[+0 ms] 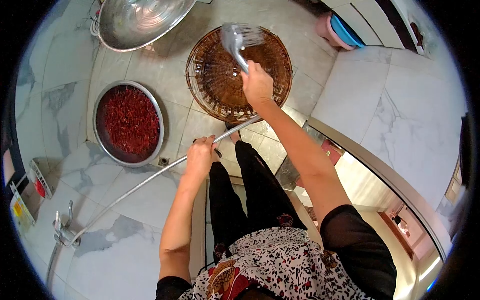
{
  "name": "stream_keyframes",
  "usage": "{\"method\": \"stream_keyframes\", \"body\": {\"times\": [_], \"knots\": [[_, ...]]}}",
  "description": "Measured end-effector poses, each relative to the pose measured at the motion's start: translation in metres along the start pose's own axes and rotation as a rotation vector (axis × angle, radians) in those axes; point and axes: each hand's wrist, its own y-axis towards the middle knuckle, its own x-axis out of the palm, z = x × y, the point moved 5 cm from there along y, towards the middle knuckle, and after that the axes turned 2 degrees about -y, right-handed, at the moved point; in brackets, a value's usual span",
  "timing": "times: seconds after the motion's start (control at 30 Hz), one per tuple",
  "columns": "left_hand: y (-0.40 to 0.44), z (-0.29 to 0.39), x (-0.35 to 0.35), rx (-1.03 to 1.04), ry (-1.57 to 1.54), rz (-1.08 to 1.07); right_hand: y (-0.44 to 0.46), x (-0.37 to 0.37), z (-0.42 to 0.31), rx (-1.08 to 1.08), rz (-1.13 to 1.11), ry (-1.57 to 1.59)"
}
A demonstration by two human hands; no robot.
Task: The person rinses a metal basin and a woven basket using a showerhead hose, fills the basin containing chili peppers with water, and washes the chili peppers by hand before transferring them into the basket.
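In my right hand is a silver shower head, held by its handle, with water spraying from its face. Below it a round brown wicker basket rests on the tiled floor, its woven inside wet. My left hand is closed around the grey shower hose. From there the hose runs down to a wall tap at the lower left, and its other end passes up toward my right forearm.
On the left a metal basin holds many dark red chillies in liquid. A large metal bowl stands at the top. Pink and blue tubs sit at the upper right. A floor drain lies beside the basin. A doorway is at the lower right.
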Motion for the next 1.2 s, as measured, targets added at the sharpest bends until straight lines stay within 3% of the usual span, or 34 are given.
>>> {"method": "stream_keyframes", "body": {"times": [0.2, 0.37, 0.67, 0.8, 0.87, 1.2], "knots": [[-0.003, 0.002, 0.005, 0.005, -0.009, -0.028, -0.016, 0.004, 0.025, 0.226, -0.076, -0.067], [-0.008, 0.001, 0.013, 0.001, 0.010, -0.106, -0.025, 0.011, 0.029, 0.214, -0.158, -0.085], [-0.011, 0.002, 0.011, -0.039, -0.018, -0.066, -0.015, 0.008, 0.020, 0.141, -0.063, -0.015], [-0.010, 0.000, 0.010, -0.035, -0.024, -0.079, -0.028, 0.012, 0.035, 0.195, -0.081, -0.093], [-0.013, -0.001, 0.012, -0.041, -0.022, -0.102, -0.042, 0.017, 0.049, 0.336, -0.161, -0.125], [-0.044, -0.013, 0.031, -0.034, -0.069, -0.153, -0.106, 0.057, 0.101, 0.451, -0.178, 0.044]]}}
